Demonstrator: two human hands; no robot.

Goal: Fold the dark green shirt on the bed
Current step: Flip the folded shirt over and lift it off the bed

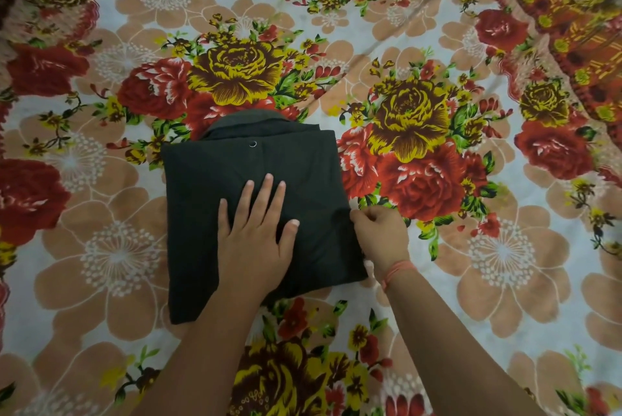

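The dark green shirt (202, 213) lies on the bed as a compact, roughly square folded bundle, its collar at the far edge with a small metal snap showing below it. My left hand (255, 234) rests flat on the middle of the bundle, fingers spread and pointing away from me. My right hand (380, 237) is at the bundle's right edge, fingers curled and pinching the cloth there. A thin orange thread circles my right wrist.
The bed is covered by a floral sheet (471, 264) with big red and yellow roses and peach flowers. A patterned red and orange border band (555, 18) runs diagonally at the far right.
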